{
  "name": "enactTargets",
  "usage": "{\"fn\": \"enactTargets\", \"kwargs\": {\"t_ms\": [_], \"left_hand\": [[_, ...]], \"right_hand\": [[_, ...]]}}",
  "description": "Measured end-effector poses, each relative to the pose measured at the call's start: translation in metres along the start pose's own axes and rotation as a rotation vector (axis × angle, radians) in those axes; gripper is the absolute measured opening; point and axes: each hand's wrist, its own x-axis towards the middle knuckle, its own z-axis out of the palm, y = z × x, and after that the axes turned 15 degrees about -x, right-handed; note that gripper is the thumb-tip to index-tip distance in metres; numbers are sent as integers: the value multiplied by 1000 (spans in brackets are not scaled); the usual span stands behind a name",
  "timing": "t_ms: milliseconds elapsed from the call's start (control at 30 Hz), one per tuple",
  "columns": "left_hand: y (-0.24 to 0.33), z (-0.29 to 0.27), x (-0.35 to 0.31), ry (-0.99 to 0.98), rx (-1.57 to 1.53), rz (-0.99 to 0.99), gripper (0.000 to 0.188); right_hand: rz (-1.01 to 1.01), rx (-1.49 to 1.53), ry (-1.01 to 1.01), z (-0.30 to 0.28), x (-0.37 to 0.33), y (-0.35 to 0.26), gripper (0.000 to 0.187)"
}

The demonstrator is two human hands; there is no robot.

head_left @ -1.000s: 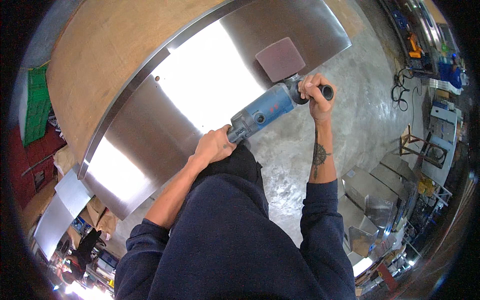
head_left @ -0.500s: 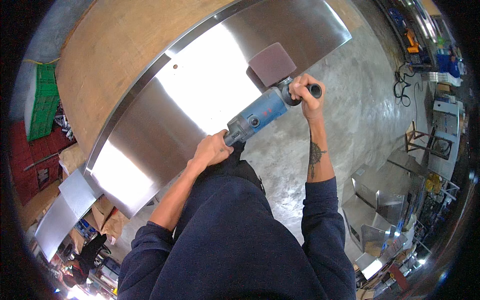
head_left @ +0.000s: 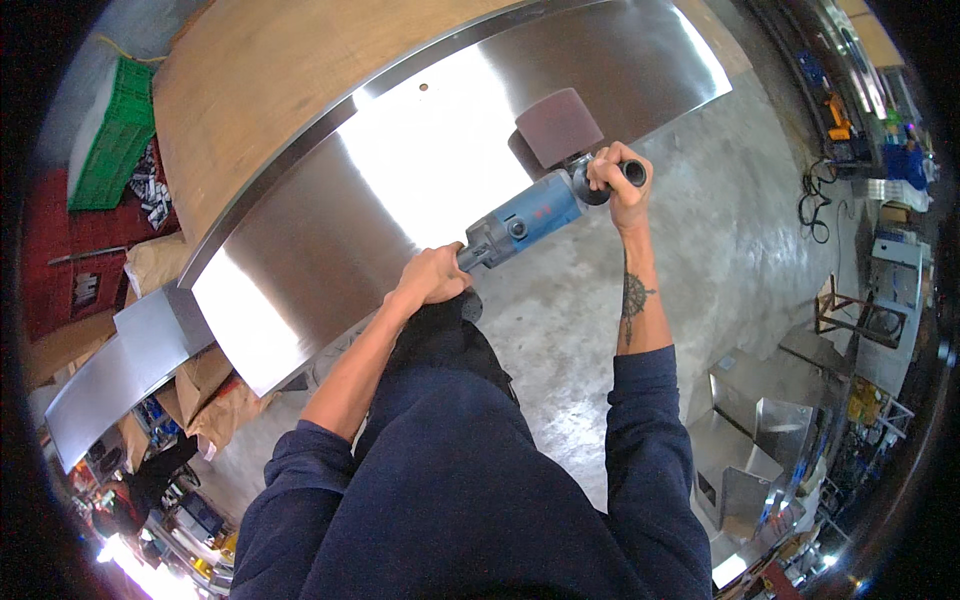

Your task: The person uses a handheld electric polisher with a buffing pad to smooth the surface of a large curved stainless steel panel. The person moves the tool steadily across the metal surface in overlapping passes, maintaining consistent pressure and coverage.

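Observation:
A blue drum sander [head_left: 540,210] is held in both my hands, over the near side of a shiny stainless steel sheet. My left hand [head_left: 432,275] wraps round the rear grip at the machine's lower left end. Around the black side handle by the head, my right hand [head_left: 622,183] is closed. The brown abrasive drum [head_left: 560,127] lies over the brushed steel sheet [head_left: 310,210]; whether it touches the metal I cannot tell. A raised rim runs along the sheet's far side, and a small hole [head_left: 423,87] sits near it.
The sheet rests on a wooden board [head_left: 270,70]. At left are a green crate [head_left: 115,135], a red crate [head_left: 60,240] and another steel sheet [head_left: 135,345]. Bent metal parts [head_left: 745,420] stand on the concrete floor at right, with a black cable [head_left: 815,205] beyond.
My view has shifted, so the sheet and board sit further right in the picture. The drum is closer to the small hole than before. Both hands keep their hold on the sander.

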Motion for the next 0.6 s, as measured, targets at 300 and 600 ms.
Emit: {"fn": "enactTargets", "kwargs": {"t_ms": [300,600], "left_hand": [[-5,11,-14,12,-12,-21,62],[-70,-11,-48,13,-54,7,59]], "right_hand": [[-16,11,-31,-2,-10,-8,22],[0,4,-35,65,-36,-8,22]]}}
